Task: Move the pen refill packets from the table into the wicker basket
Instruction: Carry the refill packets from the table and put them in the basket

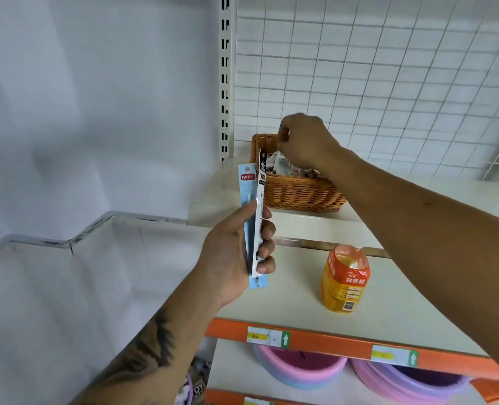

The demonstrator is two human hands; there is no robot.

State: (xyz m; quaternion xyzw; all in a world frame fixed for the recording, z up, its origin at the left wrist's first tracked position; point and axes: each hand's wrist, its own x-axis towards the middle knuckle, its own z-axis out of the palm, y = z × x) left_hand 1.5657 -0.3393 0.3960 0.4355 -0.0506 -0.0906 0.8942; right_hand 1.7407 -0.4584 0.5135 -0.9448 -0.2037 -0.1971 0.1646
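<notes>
Nearest of all, at the middle of the frame, the left hand [236, 252] grips two long flat pen refill packets [255, 226] upright, its fingers curled round their lower halves: a pale blue one in front and a white one with a black top behind it, both thin and glossy. Above them, centre frame, the wicker basket [297, 191] sits on the upper white shelf [306, 220], its woven orange-brown wall ribbed and slanting outward; inside lie more crinkled clear packets [283, 165]. Over the basket's back rim the right hand [300, 138] hangs, fingers bunched together; whether they pinch anything I cannot tell. On the lower shelf [289, 296], right of centre, stands an orange juice bottle [344, 280] of smooth plastic, well apart from both hands. Orange edging [330, 342] with price tags runs along that shelf's front, and pink and purple round tubs [297, 368] sit beneath it. White wire grid [388, 68] backs the shelving at upper right.
</notes>
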